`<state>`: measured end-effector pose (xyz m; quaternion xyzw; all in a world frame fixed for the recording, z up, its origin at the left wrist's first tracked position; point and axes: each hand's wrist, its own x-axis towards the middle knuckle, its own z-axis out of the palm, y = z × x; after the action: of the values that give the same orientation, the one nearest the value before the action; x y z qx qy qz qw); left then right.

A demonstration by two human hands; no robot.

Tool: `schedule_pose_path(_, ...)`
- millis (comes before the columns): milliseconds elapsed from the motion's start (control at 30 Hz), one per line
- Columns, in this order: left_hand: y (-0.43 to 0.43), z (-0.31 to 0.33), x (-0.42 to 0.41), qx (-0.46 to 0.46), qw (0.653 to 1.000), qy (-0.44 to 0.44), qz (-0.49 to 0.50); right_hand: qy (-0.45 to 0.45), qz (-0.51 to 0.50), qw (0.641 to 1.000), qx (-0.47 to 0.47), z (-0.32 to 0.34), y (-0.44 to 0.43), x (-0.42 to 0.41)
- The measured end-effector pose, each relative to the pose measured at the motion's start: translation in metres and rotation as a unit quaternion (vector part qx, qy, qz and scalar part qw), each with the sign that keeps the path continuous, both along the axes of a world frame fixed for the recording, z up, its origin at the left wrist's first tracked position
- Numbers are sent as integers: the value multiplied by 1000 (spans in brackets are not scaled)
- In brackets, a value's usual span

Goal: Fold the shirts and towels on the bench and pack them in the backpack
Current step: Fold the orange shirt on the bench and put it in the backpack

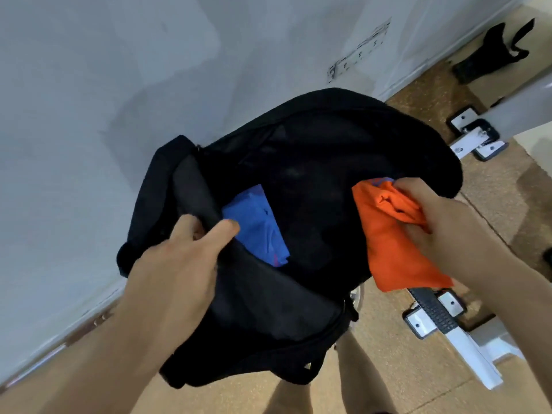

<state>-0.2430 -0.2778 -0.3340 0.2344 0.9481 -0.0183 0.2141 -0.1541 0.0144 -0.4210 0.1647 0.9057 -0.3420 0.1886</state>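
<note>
Single head-worn wide-angle view, frame tilted, looking forward and steeply down from above and behind left hand and right hand, close range, backpack between hands, wall beyond.

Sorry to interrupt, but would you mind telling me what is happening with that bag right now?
A person is packing a black backpack. The left hand grips the edge of its opening and holds it open, while the right hand holds a folded orange cloth at the right rim of the opening, not yet fully inside. A blue garment already lies in the bag.
</note>
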Motion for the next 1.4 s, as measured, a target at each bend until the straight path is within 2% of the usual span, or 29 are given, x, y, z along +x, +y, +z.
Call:
schedule_pose_path(133,-12,3,22,121,978,-61,160,10,65,996,57,23,-19,-7)
schedule_pose_path(200,-12,-3,32,185,954,-57,227,49,71,996,31,43,-31,-12)
schedule_pose_path(267,-11,-8,42,227,933,-36,277,86,32,994,-54,60,-52,-23)
schedule_pose_path(333,-13,-12,51,259,909,-31,324,121,-25,976,-177,63,-78,-40)
schedule_pose_path(400,-18,-11,56,300,882,-35,361,92,-65,952,-283,49,-107,-58)
schedule_pose_path(467,-22,-7,59,327,864,-41,381,15,-82,941,-328,19,-137,-69)
schedule_pose_path(533,-25,-5,60,342,854,-47,390,-47,-65,956,-282,-15,-161,-72)
schedule_pose_path(633,-30,-5,62,351,849,-47,393,-103,-6,991,-91,-40,-178,-70)
schedule_pose_path(667,-31,-5,62,353,846,-51,396,-98,-18,993,-62,-42,-177,-71)
schedule_pose_path(733,-34,-6,63,356,843,-59,399,-68,-65,992,-85,-40,-176,-76)
schedule_pose_path(833,-35,-7,66,364,841,-53,398,-69,-115,964,-229,-36,-182,-80)
schedule_pose_path(867,-34,-6,67,366,839,-54,399,-77,-106,960,-247,-35,-186,-81)
schedule_pose_path(900,-34,-6,68,368,838,-56,400,-86,-79,967,-224,-34,-188,-82)
schedule_pose_path(967,-34,-8,69,367,840,-68,394,-78,-10,993,-89,-30,-185,-80)
schedule_pose_path(1000,-35,-9,69,364,844,-80,385,-47,3,998,-37,-24,-181,-78)
schedule_pose_path(1033,-35,-12,68,363,850,-93,370,7,-4,1000,-26,-17,-176,-75)
schedule_pose_path(1100,-32,-17,64,357,864,-123,334,72,-32,990,-119,-5,-162,-69)
schedule_pose_path(1133,-29,-19,62,344,874,-132,316,43,-48,978,-197,-1,-157,-65)
schedule_pose_path(1200,-20,-25,57,310,902,-133,271,-92,-74,940,-319,-1,-152,-56)
schedule_pose_path(1267,-8,-32,51,275,928,-129,215,-209,-121,900,-361,-12,-146,-50)
schedule_pose_path(1333,3,-40,48,224,954,-123,155,-246,-179,860,-410,-17,-133,-49)
schedule_pose_path(1400,10,-47,49,132,984,-85,88,-224,-185,855,-430,-11,-114,-50)
